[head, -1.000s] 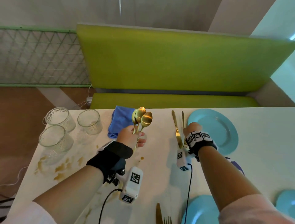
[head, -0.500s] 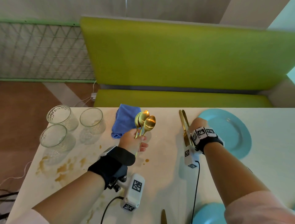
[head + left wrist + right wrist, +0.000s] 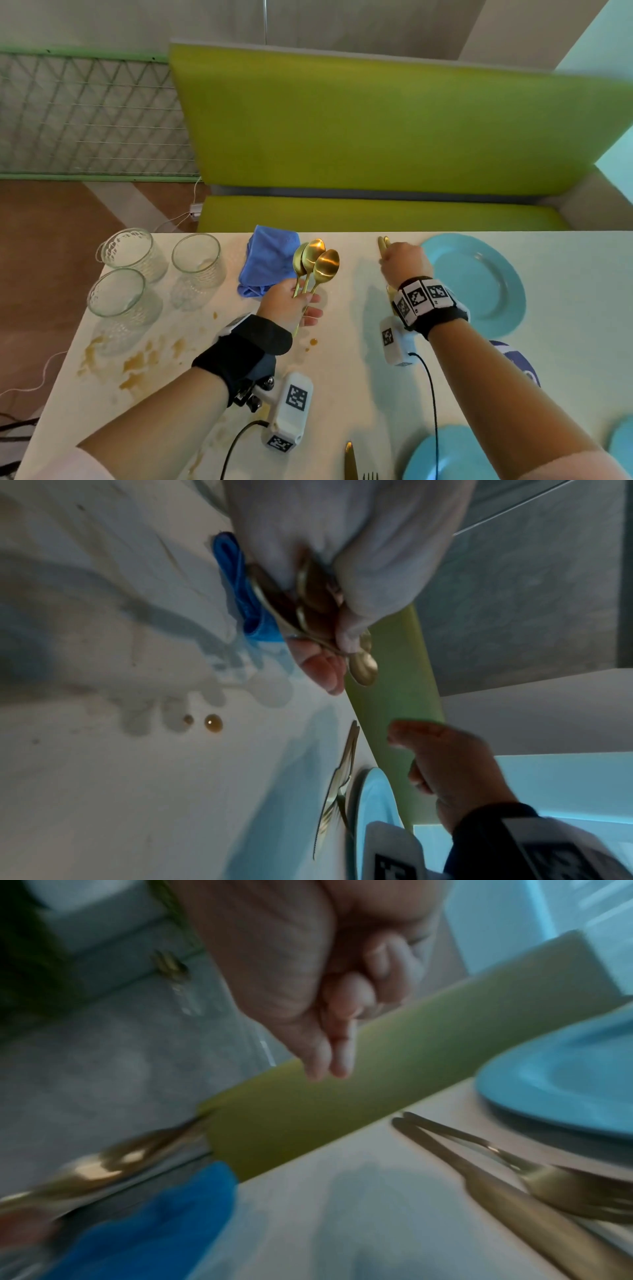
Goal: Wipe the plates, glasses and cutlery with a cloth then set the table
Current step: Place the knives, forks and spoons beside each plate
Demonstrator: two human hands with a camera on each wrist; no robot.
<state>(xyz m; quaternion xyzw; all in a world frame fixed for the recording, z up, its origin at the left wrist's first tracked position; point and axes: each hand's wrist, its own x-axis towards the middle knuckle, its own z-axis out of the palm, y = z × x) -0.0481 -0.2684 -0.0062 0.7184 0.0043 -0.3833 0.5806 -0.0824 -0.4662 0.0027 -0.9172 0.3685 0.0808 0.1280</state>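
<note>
Left hand (image 3: pixel 287 305) grips three gold spoons (image 3: pixel 318 263) upright

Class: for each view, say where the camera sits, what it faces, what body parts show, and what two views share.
Head: on the head, facing forward and down at the table; both forearms, left hand gripping spoons, right hand.
Left wrist: looks along the left hand to the spoons; right hand shows beyond.
Right wrist: looks along curled fingers over knife and fork.
Shared: both wrist views show the blue cloth and plate.
</note>
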